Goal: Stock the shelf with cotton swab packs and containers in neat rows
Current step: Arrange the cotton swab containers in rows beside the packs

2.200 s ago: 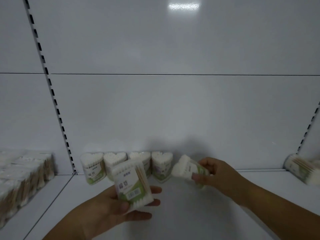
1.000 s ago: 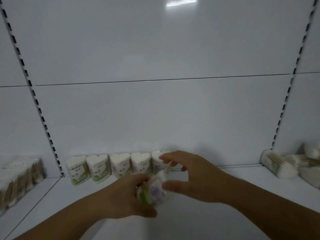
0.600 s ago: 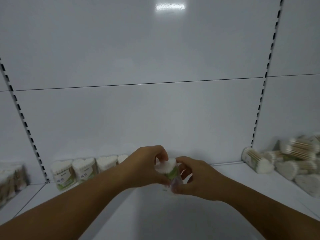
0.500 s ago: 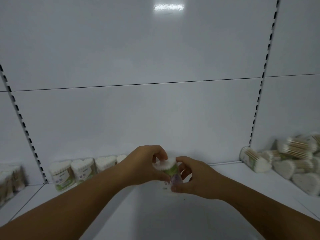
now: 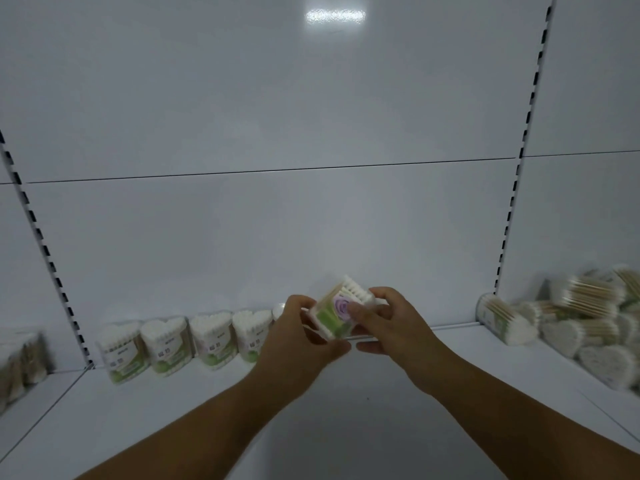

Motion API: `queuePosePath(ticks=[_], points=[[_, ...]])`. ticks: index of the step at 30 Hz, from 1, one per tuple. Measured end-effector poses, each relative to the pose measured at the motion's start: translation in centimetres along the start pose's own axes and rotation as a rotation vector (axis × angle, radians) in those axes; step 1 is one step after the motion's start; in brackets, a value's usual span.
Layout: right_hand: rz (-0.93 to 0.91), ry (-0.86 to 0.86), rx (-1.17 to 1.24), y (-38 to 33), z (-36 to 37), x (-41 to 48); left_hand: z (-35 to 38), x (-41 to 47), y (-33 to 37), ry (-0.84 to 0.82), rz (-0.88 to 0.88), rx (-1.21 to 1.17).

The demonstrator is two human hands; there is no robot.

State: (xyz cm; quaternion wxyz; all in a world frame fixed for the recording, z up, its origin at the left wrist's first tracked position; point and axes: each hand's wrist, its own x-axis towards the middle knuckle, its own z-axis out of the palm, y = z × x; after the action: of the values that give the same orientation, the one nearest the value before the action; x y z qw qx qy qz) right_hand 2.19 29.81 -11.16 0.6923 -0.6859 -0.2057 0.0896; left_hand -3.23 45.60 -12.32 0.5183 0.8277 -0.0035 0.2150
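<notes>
Both hands meet on one cotton swab container (image 5: 337,315), held in the air above the white shelf (image 5: 346,427) and a little in front of the back panel (image 5: 277,237). The container is tilted, its white swab tips pointing up and away from the person. Its label, with a purple flower over green, faces the camera.

The left hand (image 5: 298,337) grips the container from the left, with the fingers curled over its upper edge and the thumb below it. The right hand (image 5: 391,327) grips it from the right, thumb pressed on the label and fingers curled behind. Neither hand has hold of anything else.

To the left of the held container and lower down, a row of heart-shaped containers (image 5: 187,341) stands upright on the shelf, close against the back panel. Four of them show fully, side by side and touching or nearly so. A further one beside them is mostly hidden behind the left hand.

Well to the right of the held container, past a slotted upright (image 5: 512,220), a loose pile of containers (image 5: 571,320) lies on its sides in no order. Far to the left of the held container, beyond the row, some blurred swab packs (image 5: 17,362) sit on the next bay.
</notes>
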Motion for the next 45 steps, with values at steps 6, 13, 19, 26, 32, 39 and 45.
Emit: queuePosePath(ticks=[6, 13, 19, 26, 32, 39, 45], points=[[-0.048, 0.171, -0.339, 2.0, -1.1, 2.7, -4.5, 1.2, -1.6, -0.045, 0.309, 1.004], [-0.153, 0.110, -0.725, 4.6, 1.7, 4.5, -5.3, 1.2, -2.3, -0.057, 0.374, 1.010], [-0.354, 0.192, -1.237, 4.1, -4.8, 2.7, -2.5, 0.9, 0.8, -0.105, 0.710, 0.618], [0.044, 0.595, -1.622, 3.8, -17.0, -0.5, 6.0, 0.8, 1.5, -0.497, 0.527, 0.447], [0.144, 0.671, -0.510, 2.4, -16.3, -1.8, 10.7, 1.9, 1.5, -0.537, 0.189, 0.096], [0.224, 0.374, 0.398, -0.3, -11.3, -8.4, 14.8, 3.0, 3.0, -0.824, -0.377, -0.669], [0.317, 0.415, -0.204, -2.2, -15.3, -11.6, 17.6, 2.9, 4.0, -0.809, -0.456, -0.688]])
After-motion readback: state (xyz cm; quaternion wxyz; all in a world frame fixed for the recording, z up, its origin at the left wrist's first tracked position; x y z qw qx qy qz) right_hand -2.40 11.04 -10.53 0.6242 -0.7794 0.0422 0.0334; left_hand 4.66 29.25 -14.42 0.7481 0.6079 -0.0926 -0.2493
